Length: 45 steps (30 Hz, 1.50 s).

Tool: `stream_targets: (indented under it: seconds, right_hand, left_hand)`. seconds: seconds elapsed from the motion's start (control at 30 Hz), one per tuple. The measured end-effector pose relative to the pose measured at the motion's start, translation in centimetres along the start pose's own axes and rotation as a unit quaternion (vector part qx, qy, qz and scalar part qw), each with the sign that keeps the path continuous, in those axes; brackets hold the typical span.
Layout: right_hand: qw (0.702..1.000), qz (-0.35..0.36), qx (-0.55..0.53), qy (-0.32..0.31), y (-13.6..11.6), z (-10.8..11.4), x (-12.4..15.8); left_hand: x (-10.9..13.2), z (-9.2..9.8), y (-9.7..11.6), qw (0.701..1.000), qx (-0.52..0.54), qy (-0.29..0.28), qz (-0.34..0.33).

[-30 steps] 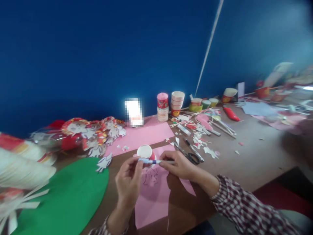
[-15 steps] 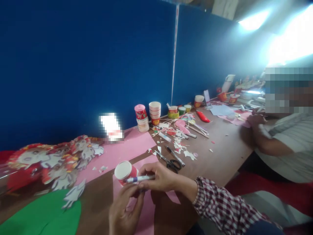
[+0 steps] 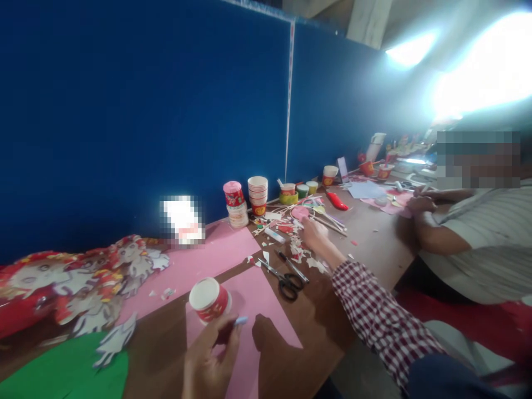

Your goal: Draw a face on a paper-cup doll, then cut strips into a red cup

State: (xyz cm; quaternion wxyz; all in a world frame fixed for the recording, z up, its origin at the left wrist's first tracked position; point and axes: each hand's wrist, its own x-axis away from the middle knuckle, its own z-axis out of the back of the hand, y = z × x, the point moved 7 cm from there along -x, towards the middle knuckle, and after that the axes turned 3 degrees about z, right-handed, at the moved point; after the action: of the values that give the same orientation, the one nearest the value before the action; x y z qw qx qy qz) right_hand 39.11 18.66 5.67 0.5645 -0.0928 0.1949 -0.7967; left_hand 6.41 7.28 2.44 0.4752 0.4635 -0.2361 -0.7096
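Observation:
My left hand is low in the middle, with thumb and index finger pinched on a small pale-blue piece like a pen cap. Just beyond it a red and white paper cup stands on a pink sheet. My right hand, in a checked sleeve, reaches over the pile of paper scraps and sticks. Its fingertips are beside a pink round piece; whether they grip anything is hidden. Black-handled scissors and a pen lie between my hands.
Stacked paper cups stand by the blue partition. To the left are paper cut-out figures and a green sheet. A red utility-knife-like object lies farther right. Another person sits at the table on the right.
My right hand has left the cup and my left hand, moving forward and right to the scrap pile. The white marker between my hands is no longer seen there; the small pale-blue piece now shows.

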Motion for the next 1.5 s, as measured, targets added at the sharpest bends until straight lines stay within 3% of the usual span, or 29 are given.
stream_targets:
  seconds: [0.1,0.23,0.47,0.6,0.73,0.77,0.83,0.9,1.03,1.13,1.23,1.33,1.5]
  right_hand:
    - [0.999,-0.039,0.027,0.010,2.1,-0.7,-1.1]
    - [0.998,-0.052,0.016,0.037,2.4,-1.6,-1.2]
    - [0.990,-0.038,-0.088,0.103,1.8,0.9,-1.1]
    - [0.972,0.078,-0.222,0.007,-3.4,-1.3,1.4]
    - [0.911,0.218,-0.320,-0.140,-10.4,-4.9,8.0]
    - [0.885,0.253,-0.342,-0.188,-11.9,-5.6,9.7]
    - [0.791,0.297,-0.450,-0.289,-14.1,-6.4,12.7]
    - [0.747,0.313,-0.495,-0.315,-14.8,-6.4,13.8]
    - [0.753,0.331,-0.485,-0.297,-14.5,-6.1,13.3]
    - [0.748,0.319,-0.486,-0.321,-14.3,-6.6,13.2]
    - [0.721,0.287,-0.542,-0.322,-14.1,-6.7,13.3]
    - [0.709,0.256,-0.587,-0.296,-13.9,-6.8,13.5]
    - [0.680,0.243,-0.596,-0.350,-14.2,-8.0,14.5]
  left_hand:
    - [0.0,-0.3,0.4,1.000,0.009,-0.012,-0.013]
    - [-0.2,-0.4,0.8,0.999,0.009,-0.027,-0.038]
    - [-0.3,-0.8,1.3,0.996,0.024,-0.058,-0.067]
    - [-0.5,-0.9,1.1,0.995,0.068,-0.064,-0.042]
    - [-0.7,-0.7,-0.5,0.992,0.108,-0.049,0.034]
    - [-0.7,-0.6,-1.0,0.992,0.108,-0.044,0.056]
    - [-0.6,-0.5,-2.0,0.991,0.098,-0.033,0.090]
    - [-0.5,-0.5,-2.6,0.990,0.088,-0.031,0.104]
    - [-0.6,-0.9,-1.7,0.990,0.110,-0.047,0.075]
    - [-0.7,-0.7,-0.3,0.992,0.116,-0.050,0.022]
    - [-0.5,0.4,0.3,0.996,0.091,-0.001,-0.014]
    - [-0.1,2.0,0.4,0.995,0.047,0.085,-0.035]
    - [0.0,2.1,1.3,0.991,0.029,0.099,-0.083]
